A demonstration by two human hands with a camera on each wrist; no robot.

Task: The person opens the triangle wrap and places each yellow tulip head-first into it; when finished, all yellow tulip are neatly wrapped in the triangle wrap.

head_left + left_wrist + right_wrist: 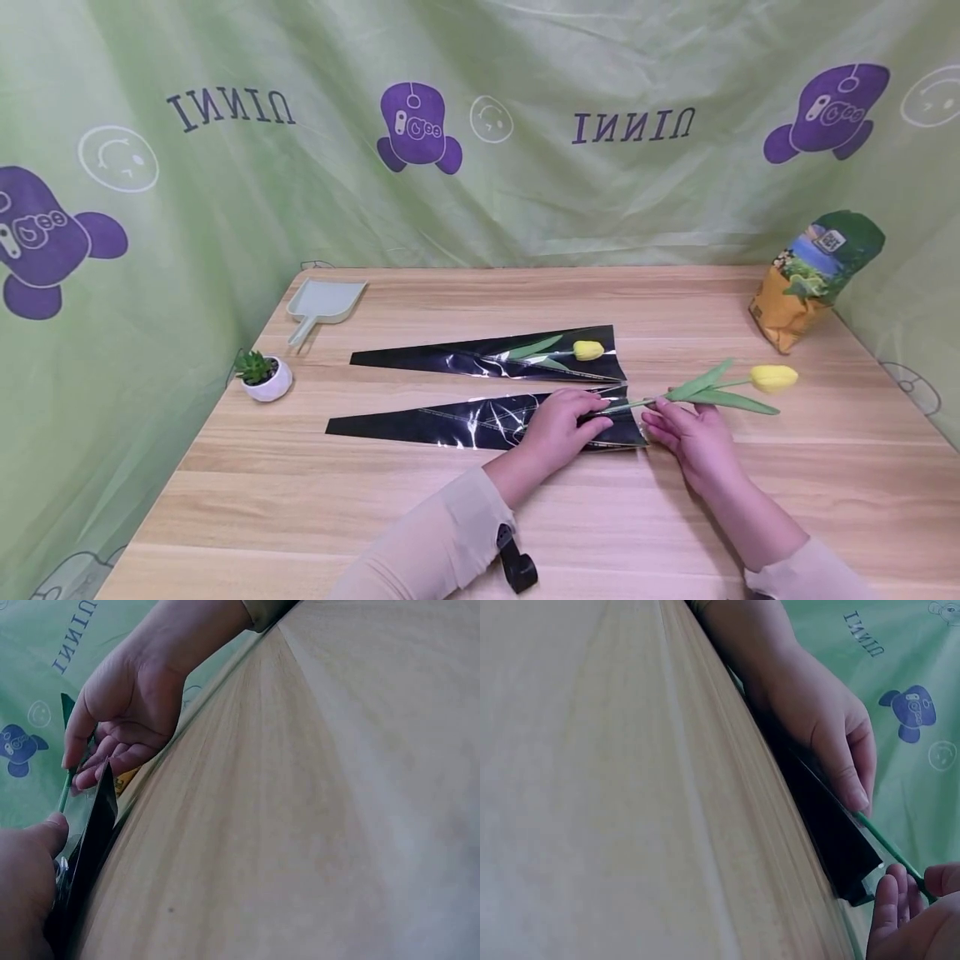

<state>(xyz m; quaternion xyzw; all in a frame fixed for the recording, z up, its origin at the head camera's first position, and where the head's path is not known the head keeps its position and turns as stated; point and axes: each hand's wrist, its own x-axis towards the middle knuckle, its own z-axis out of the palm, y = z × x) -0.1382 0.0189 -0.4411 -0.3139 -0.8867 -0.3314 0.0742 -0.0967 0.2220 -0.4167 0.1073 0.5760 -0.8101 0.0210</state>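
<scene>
Green printed curtain (525, 212) backs a wood-grain table (247, 517). From the table's centre, a potted plant (264, 379) sits at nine o'clock, a dustpan (327, 302) at ten. Far sleeve (420, 358), black, holds a yellow tulip (588, 350). Over the near sleeve (420, 427), the left hand (561, 427) pinches a second tulip (701, 383) by its stem; the right hand (697, 442) pinches it below the leaves, bloom toward three. One bag (813, 279) stands near two.
</scene>
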